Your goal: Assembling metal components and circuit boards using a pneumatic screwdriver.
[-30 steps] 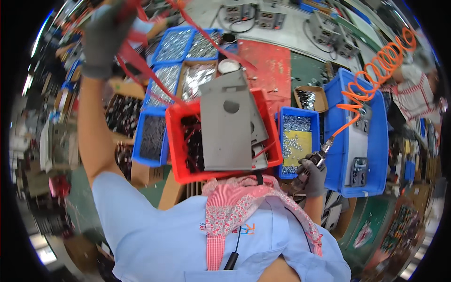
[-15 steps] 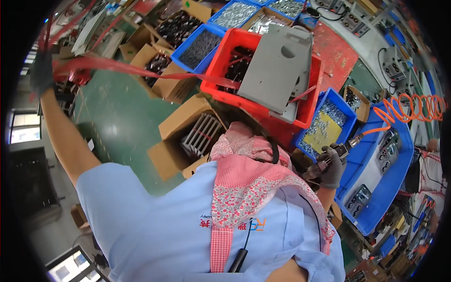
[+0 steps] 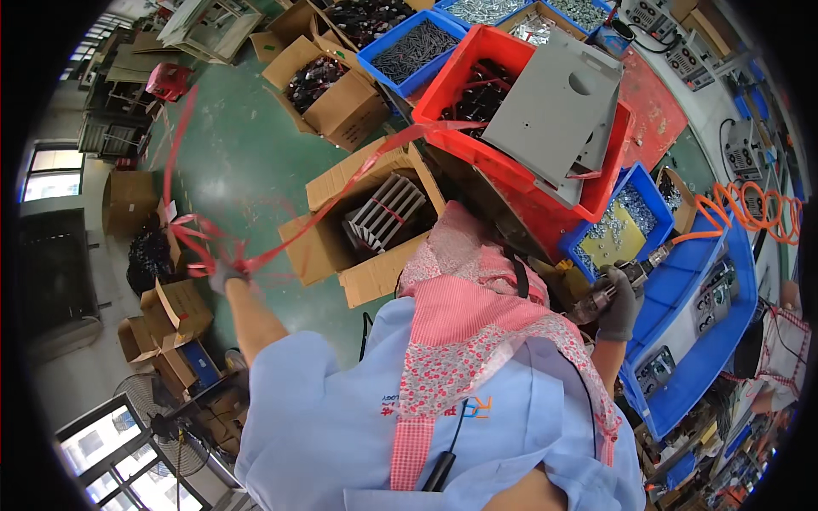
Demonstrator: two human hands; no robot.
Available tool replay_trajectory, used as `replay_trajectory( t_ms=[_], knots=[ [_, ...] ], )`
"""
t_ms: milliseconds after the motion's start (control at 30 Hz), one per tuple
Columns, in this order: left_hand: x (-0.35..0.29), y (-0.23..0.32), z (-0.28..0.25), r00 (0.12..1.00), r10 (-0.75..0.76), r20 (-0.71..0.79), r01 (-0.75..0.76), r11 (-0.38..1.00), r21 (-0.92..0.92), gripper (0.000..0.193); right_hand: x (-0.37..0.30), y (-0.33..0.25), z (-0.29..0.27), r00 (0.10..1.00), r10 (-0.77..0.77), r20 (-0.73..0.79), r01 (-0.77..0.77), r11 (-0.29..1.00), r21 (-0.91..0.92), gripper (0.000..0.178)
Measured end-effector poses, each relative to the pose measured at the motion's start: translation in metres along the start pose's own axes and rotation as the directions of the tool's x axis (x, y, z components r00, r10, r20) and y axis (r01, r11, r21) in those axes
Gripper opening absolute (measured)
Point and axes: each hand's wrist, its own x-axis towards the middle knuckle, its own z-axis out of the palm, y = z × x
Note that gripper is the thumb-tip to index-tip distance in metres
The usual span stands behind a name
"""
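Note:
My left hand [image 3: 226,277], in a dark glove and smeared by motion, is out to the left, closed on a long red plastic strip [image 3: 354,180]. Loops of the strip hang around the hand, and its far end runs into the red crate [image 3: 430,85]. Grey sheet-metal panels [image 3: 545,111] lie across that crate, above dark parts [image 3: 486,89]. My right hand [image 3: 620,305], in a grey glove, is wrapped round an air screwdriver [image 3: 596,300]. An orange coiled hose [image 3: 703,223] joins the tool. Beside it sits a blue bin [image 3: 652,175] of small metal screws.
An open cardboard box [image 3: 319,255] with grey slatted metal parts [image 3: 388,213] stands before me on the green floor. Beyond are a carton [image 3: 349,111] of dark parts and a blue bin [image 3: 400,77] of dark screws. A long blue tray [image 3: 673,358] holding panels is at right.
My left hand has come down and back toward my body from the far upper left, with the red strip now slack and looping. My right hand still holds the air screwdriver.

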Motion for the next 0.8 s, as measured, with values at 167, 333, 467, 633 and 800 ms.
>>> replay_trajectory(
  t_ms=[167,333,467,633,800],
  knots=[
    [-0.027,-0.042,0.111,0.926,-0.202,0.319,0.336,0.825,-0.454,0.027,-0.009,-0.008,0.003,1.000,-0.030,0.000,0.030,0.999,-0.041,0.023],
    [-0.082,-0.004,0.196,0.787,-0.058,0.615,0.334,0.878,-0.344,0.021,-0.029,-0.015,-0.003,0.991,-0.054,-0.121,0.046,0.996,-0.074,0.026],
    [-0.072,-0.016,0.271,0.719,0.012,0.695,0.205,0.952,-0.229,0.025,-0.023,-0.010,-0.019,0.987,-0.049,-0.155,0.037,0.996,-0.082,0.026],
    [-0.127,-0.029,0.289,0.251,0.067,0.966,0.326,0.933,-0.150,0.050,-0.021,-0.015,-0.002,0.982,-0.009,-0.190,-0.008,0.996,-0.090,0.026],
    [-0.215,0.012,0.269,0.268,-0.093,0.959,-0.383,0.903,0.194,0.047,-0.015,-0.022,0.026,0.976,0.000,-0.218,-0.022,0.995,-0.101,0.028]
  ],
)
